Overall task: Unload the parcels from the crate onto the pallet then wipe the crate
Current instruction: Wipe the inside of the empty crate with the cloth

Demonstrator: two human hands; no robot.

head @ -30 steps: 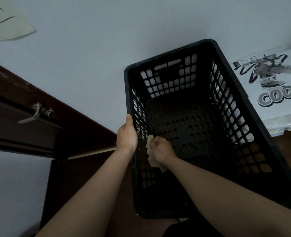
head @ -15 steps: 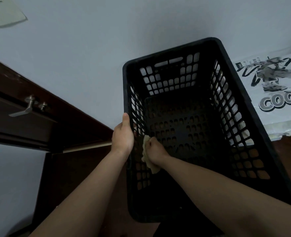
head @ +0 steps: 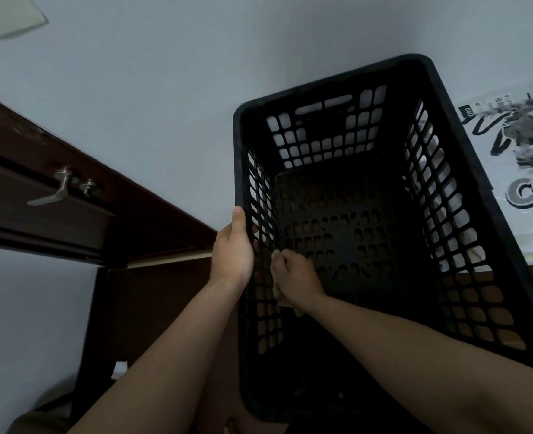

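black plastic lattice crate (head: 331, 87) sits right in front of the person, open top facing the camera, far end near the pale grey wall (head: 164, 89). left hand (head: 232, 255) grips the rim of the crate's left wall, thumb pointing up along the outside edge. right hand (head: 296, 280) is down inside the crate, fingers clenched around a crumpled pale cloth (head: 285, 303), pressing it on the inner face of that same left wall, just beside the left hand with the lattice between them. white plastic parcel bag (head: 515, 158) with a black and grey print lies just beside the crate's right wall, touching or not, can't tell. off to the left there's a dark brown wooden door (head: 23, 220) with a silver lever handle (head: 52, 195).
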